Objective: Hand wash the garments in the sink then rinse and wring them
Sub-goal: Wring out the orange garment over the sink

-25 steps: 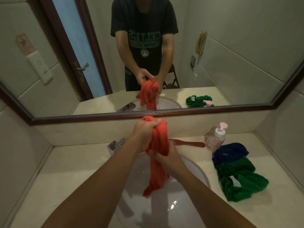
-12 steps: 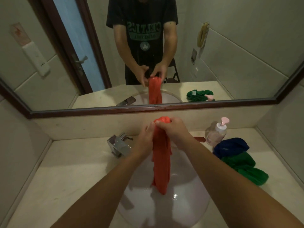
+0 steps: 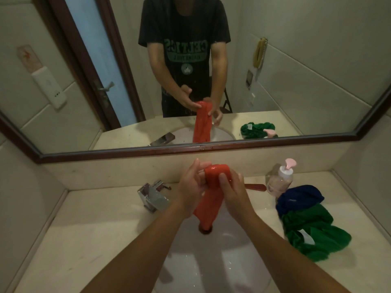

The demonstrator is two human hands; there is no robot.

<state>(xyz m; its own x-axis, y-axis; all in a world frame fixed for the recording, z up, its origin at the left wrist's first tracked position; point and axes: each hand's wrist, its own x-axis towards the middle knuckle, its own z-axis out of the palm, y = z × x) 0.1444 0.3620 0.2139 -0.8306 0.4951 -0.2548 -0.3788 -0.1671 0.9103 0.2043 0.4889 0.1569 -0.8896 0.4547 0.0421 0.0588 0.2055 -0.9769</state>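
Both forearms are stretched forward over the sink [image 3: 211, 263]. The left hand [image 3: 189, 188] is held upright, its fingers straight and close together, pressed flat against the red garment [image 3: 209, 206]. The right hand [image 3: 231, 188] is wrapped round the garment's bunched top, with the thumb laid across the front. Below the fingers the cloth is seen hanging as a wet, glossy, narrowing rope above the sink.
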